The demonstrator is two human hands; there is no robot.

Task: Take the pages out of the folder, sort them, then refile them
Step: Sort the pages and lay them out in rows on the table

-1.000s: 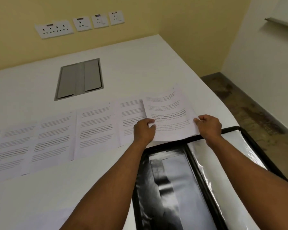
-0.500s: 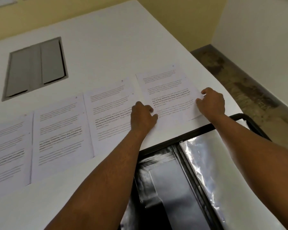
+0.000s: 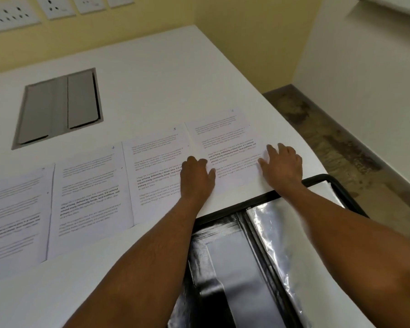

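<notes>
Beneath both flat, spread hands (image 3: 197, 178) (image 3: 282, 166) lies the rightmost page (image 3: 225, 138); no grip.

Office or meeting room – white table (image 3: 152, 67) with recessed cable hatch (image 3: 59, 107), wall socket row (image 3: 55, 7), printed pages (image 3: 88, 192).

Pretty soft, even indoor light here, no hard shadows, just faint ones under the hands. The white table (image 3: 152, 74) looks bright but not blown out. Strong glare streaks on the plastic sleeve (image 3: 282, 233) in the folder. Wide-angle warp bends the table edge, and the leftmost page (image 3: 12, 221) and the near forearms smear into blur.
</notes>
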